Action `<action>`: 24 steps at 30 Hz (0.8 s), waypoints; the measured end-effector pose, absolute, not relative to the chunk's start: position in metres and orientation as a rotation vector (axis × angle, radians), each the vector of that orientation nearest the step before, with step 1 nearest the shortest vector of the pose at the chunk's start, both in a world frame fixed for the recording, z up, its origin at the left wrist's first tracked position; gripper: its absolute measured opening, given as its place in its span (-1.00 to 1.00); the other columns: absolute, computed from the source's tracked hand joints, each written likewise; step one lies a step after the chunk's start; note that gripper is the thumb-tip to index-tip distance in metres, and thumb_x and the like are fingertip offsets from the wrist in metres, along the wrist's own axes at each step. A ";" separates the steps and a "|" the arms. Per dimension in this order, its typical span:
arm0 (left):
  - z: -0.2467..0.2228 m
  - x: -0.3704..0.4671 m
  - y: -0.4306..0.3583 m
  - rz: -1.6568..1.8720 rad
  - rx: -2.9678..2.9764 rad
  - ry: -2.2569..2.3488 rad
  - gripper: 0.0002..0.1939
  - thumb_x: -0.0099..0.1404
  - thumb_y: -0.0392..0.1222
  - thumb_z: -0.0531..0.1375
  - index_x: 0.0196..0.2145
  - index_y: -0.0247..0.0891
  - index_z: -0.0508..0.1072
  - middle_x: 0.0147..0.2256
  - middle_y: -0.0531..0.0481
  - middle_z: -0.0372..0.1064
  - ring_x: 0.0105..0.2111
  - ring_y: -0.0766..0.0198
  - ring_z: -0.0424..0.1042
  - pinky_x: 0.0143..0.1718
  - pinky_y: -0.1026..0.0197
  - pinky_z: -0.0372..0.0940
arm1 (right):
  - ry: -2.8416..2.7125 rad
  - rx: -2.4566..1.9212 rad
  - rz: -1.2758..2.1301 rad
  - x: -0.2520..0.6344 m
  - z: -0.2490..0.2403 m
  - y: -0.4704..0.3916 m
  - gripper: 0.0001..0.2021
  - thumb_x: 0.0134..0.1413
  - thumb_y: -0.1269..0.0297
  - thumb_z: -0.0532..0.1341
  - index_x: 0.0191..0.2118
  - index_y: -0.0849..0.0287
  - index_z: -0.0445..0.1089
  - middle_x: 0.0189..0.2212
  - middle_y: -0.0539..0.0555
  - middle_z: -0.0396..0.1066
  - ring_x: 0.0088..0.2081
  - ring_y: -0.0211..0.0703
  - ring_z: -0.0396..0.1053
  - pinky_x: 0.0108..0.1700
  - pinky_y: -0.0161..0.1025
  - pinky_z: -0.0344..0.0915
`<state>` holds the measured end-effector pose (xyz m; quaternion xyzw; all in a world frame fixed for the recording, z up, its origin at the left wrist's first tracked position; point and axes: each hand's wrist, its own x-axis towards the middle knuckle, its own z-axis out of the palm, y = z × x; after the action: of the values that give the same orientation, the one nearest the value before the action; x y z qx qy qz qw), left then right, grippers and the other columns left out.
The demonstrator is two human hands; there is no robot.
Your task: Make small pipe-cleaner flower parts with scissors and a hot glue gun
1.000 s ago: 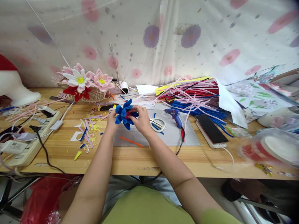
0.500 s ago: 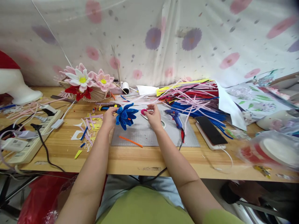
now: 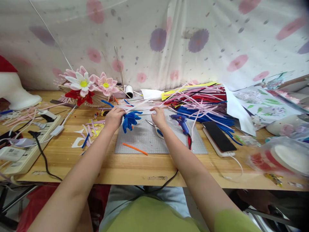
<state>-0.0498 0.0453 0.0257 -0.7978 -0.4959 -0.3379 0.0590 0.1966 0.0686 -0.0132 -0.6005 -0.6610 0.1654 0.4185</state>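
Damage to the blue flower (image 3: 130,121) could come from the left hand (image 3: 115,118) squeezing too hard, which would bend its petals. The scissors (image 3: 154,126) lie close under the right hand (image 3: 158,117), blades towards ten o'clock, so a careless drop could nick a finger; the glue gun (image 3: 180,122), at three o'clock from that hand, could burn if hot. The left hand grasps the flower, which sits at its three o'clock. The right hand's fingers curl, and whether they hold anything I cannot tell.

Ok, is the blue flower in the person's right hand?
No, the left hand holds the blue flower, with the right hand apart from it.
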 end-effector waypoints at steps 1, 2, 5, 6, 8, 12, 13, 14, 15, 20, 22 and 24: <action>0.027 -0.049 0.049 -0.963 -2.397 -1.496 -0.77 0.17 -0.31 0.05 -0.40 -0.20 0.52 -0.31 -0.06 0.48 -0.23 0.17 0.38 -0.12 0.09 0.27 | -1.651 -1.493 0.408 0.197 -0.013 0.066 -0.73 -0.12 0.50 0.07 -0.26 0.19 0.42 -0.14 0.15 0.35 0.01 -0.06 0.21 0.11 -0.12 0.09; 0.029 -0.049 0.052 -0.921 -2.376 -1.501 -0.76 0.18 -0.31 0.04 -0.39 -0.20 0.53 -0.31 -0.06 0.48 -0.23 0.16 0.37 -0.18 0.11 0.28 | -1.642 -1.474 0.412 0.197 -0.013 0.063 -0.76 -0.08 0.46 0.08 -0.27 0.19 0.42 -0.15 0.15 0.36 -0.01 -0.07 0.22 0.09 -0.13 0.11; 0.034 -0.051 0.057 -0.857 -2.319 -1.525 -0.76 0.20 -0.30 0.04 -0.37 -0.19 0.53 -0.31 -0.06 0.47 -0.24 0.17 0.35 -0.21 0.13 0.27 | -1.637 -1.431 0.518 0.197 -0.012 0.052 -0.82 0.04 0.33 0.07 -0.29 0.17 0.40 -0.23 0.10 0.42 -0.15 -0.15 0.31 -0.08 -0.23 0.20; 0.036 -0.052 0.057 -0.850 -2.299 -1.538 -0.76 0.21 -0.29 0.04 -0.36 -0.18 0.53 -0.30 -0.06 0.47 -0.23 0.17 0.35 -0.20 0.12 0.26 | -1.662 -1.430 0.581 0.196 -0.012 0.048 -0.82 0.07 0.30 0.07 -0.30 0.16 0.39 -0.29 0.07 0.44 -0.22 -0.18 0.34 -0.15 -0.26 0.21; 0.037 -0.054 0.055 -0.852 -2.237 -1.594 -0.76 0.21 -0.29 0.05 -0.33 -0.18 0.53 -0.26 -0.07 0.47 -0.21 0.15 0.34 -0.19 0.12 0.25 | -1.771 -1.457 0.700 0.193 -0.011 0.040 -0.82 0.11 0.25 0.06 -0.31 0.14 0.38 -0.41 0.00 0.45 -0.34 -0.24 0.34 -0.26 -0.31 0.18; 0.034 -0.060 0.048 -0.806 -2.146 -1.754 -0.76 0.16 -0.34 0.06 -0.36 -0.20 0.52 -0.28 -0.08 0.47 -0.21 0.13 0.33 -0.21 0.11 0.24 | -2.026 -1.596 0.697 0.179 -0.014 0.020 -0.78 0.13 0.16 0.06 -0.37 0.15 0.37 -0.47 0.00 0.42 -0.41 -0.26 0.29 -0.38 -0.33 0.05; 0.033 -0.061 0.046 -0.803 -2.139 -1.780 -0.76 0.15 -0.35 0.06 -0.38 -0.19 0.52 -0.29 -0.07 0.47 -0.21 0.14 0.33 -0.21 0.12 0.24 | -2.088 -1.599 0.696 0.174 -0.016 0.014 -0.76 0.13 0.12 0.07 -0.38 0.15 0.36 -0.47 0.00 0.41 -0.42 -0.26 0.28 -0.39 -0.33 0.03; 0.032 -0.062 0.044 -0.811 -2.134 -1.799 -0.76 0.14 -0.35 0.06 -0.38 -0.19 0.52 -0.30 -0.06 0.47 -0.22 0.14 0.33 -0.20 0.13 0.24 | -2.165 -1.560 0.716 0.169 -0.018 0.009 -0.75 0.11 0.09 0.09 -0.39 0.15 0.36 -0.46 0.00 0.41 -0.42 -0.27 0.27 -0.40 -0.33 0.02; 0.031 -0.064 0.043 -0.832 -2.128 -1.813 -0.75 0.13 -0.35 0.06 -0.37 -0.18 0.52 -0.29 -0.05 0.47 -0.21 0.15 0.33 -0.20 0.13 0.23 | -2.262 -1.474 0.747 0.163 -0.020 0.003 -0.74 0.07 0.06 0.12 -0.38 0.15 0.36 -0.45 -0.01 0.41 -0.41 -0.28 0.27 -0.39 -0.34 0.01; 0.024 -0.070 0.035 -1.014 -2.169 -1.835 -0.77 0.11 -0.30 0.06 -0.39 -0.18 0.52 -0.27 -0.05 0.48 -0.20 0.14 0.36 -0.16 0.12 0.23 | -2.698 -0.931 0.639 0.133 -0.026 -0.021 -0.84 -0.01 0.22 0.20 -0.34 0.21 0.37 -0.33 0.09 0.41 -0.28 -0.19 0.29 -0.26 -0.29 0.10; 0.021 -0.074 0.032 -1.061 -2.274 -1.822 -0.79 0.07 -0.28 0.07 -0.42 -0.19 0.51 -0.28 -0.05 0.48 -0.20 0.14 0.38 -0.14 0.13 0.25 | -2.745 -0.890 0.614 0.129 -0.024 -0.022 -0.91 0.02 0.35 0.14 -0.36 0.23 0.36 -0.30 0.13 0.41 -0.25 -0.16 0.30 -0.20 -0.26 0.12; 0.018 -0.077 0.030 -1.084 -2.344 -1.816 -0.79 0.04 -0.26 0.06 -0.43 -0.20 0.51 -0.27 -0.05 0.48 -0.20 0.14 0.39 -0.14 0.14 0.25 | -2.685 -0.948 0.703 0.134 -0.019 -0.018 -0.91 0.05 0.39 0.10 -0.34 0.22 0.34 -0.28 0.13 0.41 -0.25 -0.18 0.30 -0.20 -0.27 0.13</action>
<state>-0.0772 0.0302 0.0179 -0.7424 -0.5753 -0.3433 -0.0077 0.1343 -0.0181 -0.0189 -0.3216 -0.9105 0.2383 0.1041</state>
